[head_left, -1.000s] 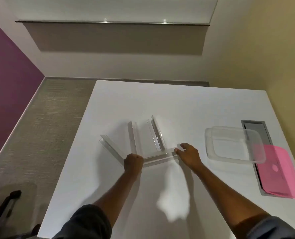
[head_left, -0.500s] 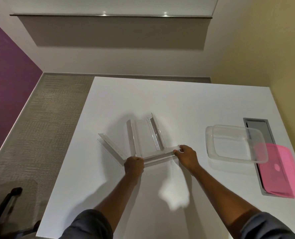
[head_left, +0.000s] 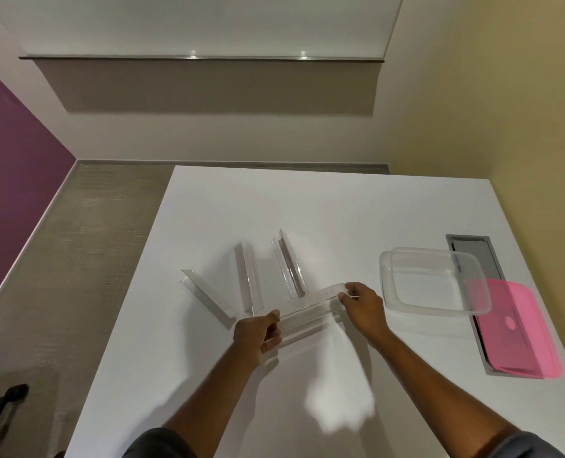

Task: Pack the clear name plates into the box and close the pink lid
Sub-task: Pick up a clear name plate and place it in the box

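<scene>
clear name plate (head_left: 310, 307) is held at both ends, in the lower centre of the frame, apparently just above the white surface (head_left: 340, 206). its long axis runs from lower left to upper right. the left hand (head_left: 258, 335) grip pinches the lower-left end; the right hand (head_left: 363, 304) grip pinches the upper-right end. the box (head_left: 387, 276) lies to the right of the plate, open and empty, nearer the right hand. judgement: the move to the box is rightward, right end leading. the plate is transparent and angled in section, with bright edges. three more plates (head_left: 249, 280) stand fanned just beyond it. the pink lid (head_left: 519, 328) lies at the far right, partly under the box.
</scene>
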`<state>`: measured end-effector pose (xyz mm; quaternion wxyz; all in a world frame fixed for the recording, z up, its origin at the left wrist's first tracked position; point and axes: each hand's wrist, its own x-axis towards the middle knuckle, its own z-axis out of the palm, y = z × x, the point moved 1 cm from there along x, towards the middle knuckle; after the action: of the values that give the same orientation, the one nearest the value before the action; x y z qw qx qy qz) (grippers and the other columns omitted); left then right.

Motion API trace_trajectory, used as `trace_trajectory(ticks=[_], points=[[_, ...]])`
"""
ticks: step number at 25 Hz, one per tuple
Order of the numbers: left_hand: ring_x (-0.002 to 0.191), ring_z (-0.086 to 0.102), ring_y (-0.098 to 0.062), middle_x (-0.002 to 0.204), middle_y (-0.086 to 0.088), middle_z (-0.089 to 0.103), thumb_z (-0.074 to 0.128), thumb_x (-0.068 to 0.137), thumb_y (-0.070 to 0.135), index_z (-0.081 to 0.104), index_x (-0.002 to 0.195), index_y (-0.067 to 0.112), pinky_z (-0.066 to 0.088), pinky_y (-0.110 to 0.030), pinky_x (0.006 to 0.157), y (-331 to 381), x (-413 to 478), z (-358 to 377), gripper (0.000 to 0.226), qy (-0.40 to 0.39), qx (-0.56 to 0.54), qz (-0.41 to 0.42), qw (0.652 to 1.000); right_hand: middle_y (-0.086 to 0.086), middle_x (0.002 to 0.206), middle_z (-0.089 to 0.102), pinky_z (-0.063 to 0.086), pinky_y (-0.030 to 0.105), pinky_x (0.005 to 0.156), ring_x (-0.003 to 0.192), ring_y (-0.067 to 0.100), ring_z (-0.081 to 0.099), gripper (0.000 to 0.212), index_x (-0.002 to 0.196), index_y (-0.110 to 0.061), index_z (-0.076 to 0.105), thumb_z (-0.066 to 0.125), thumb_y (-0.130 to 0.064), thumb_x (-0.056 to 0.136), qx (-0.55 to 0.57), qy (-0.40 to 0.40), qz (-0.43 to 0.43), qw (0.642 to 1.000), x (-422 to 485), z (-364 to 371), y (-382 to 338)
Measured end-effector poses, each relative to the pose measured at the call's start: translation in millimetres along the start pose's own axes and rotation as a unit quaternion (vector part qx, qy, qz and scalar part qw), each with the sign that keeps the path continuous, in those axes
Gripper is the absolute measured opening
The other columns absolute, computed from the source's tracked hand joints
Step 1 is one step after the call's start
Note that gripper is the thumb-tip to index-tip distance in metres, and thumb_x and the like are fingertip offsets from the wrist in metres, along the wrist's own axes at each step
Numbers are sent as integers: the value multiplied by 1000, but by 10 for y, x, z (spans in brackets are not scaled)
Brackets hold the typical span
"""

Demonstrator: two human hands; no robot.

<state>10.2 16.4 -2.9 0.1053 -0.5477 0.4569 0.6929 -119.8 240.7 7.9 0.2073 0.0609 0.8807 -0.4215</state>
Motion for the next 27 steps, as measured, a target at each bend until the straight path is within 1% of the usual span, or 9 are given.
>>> trace_trajectory(ticks=[3,6,8,12,14,18,22,25,27], points=[[94,69,-31,98,-21,70,84,94,15,77,105,-7,65,-45,95,-10,-62,24,26,-43,-4,-21,999,3,120,73,51,30,89,106,21,68,32,130,-13,69,68,-21,100,25,18,-6,999,-39,-126,-16],[96,68,-31,100,-21,71,85,92,10,76,101,-6,62,-49,104,4,-118,100,20,-66,-25,-28,997,0,119,73,51,30,91,114,22,69,30,129,-16,70,69,-21,99,66,40,1,997,-59,-212,-5],[99,72,-30,102,-19,75,86,91,12,75,107,-4,63,-53,99,0,-144,162,25,-66,-27,-20,997,-1,126,71,48,30,93,120,22,66,34,132,-17,67,70,-24,98,109,55,16,992,-86,-249,-28],[105,74,-30,112,-19,78,87,92,17,72,115,0,63,-56,91,-17,-202,307,32,-68,-29,-1,997,9,155,52,51,44,111,134,29,58,78,158,-17,39,78,-37,94,191,45,93,976,-160,-202,-141],[104,74,-32,109,-20,77,87,91,18,72,114,2,64,-58,94,-6,-251,399,32,-71,-47,-7,996,14,155,51,58,50,104,131,32,61,90,160,-17,31,81,-45,91,258,-1,148,955,-261,-113,-213],[102,74,-31,102,-17,79,86,91,15,75,113,1,63,-55,95,-59,-363,603,28,-73,-81,-22,994,15,121,73,67,46,87,108,31,73,65,134,-9,55,84,-44,88,357,-76,166,916,-491,112,-320],[92,76,-28,77,-11,81,85,91,13,76,111,-2,62,-45,83,-132,-457,716,26,-81,-131,-30,988,11,116,74,66,50,91,104,31,76,47,126,-13,59,84,-31,90,369,-25,148,917,-594,235,-382],[95,73,-31,94,-16,79,89,90,19,75,115,-1,62,-42,79,-180,-471,721,35,-97,-139,-37,985,10,116,75,66,47,92,104,30,77,40,123,-12,65,83,-25,90,346,-21,125,930,-580,176,-384],[91,70,-31,100,-16,73,91,88,29,72,115,2,64,-41,77,-203,-476,709,43,-100,-91,-31,990,11,110,78,66,45,91,100,27,78,29,111,-8,70,81,-23,89,317,-24,103,943,-537,90,-364]])
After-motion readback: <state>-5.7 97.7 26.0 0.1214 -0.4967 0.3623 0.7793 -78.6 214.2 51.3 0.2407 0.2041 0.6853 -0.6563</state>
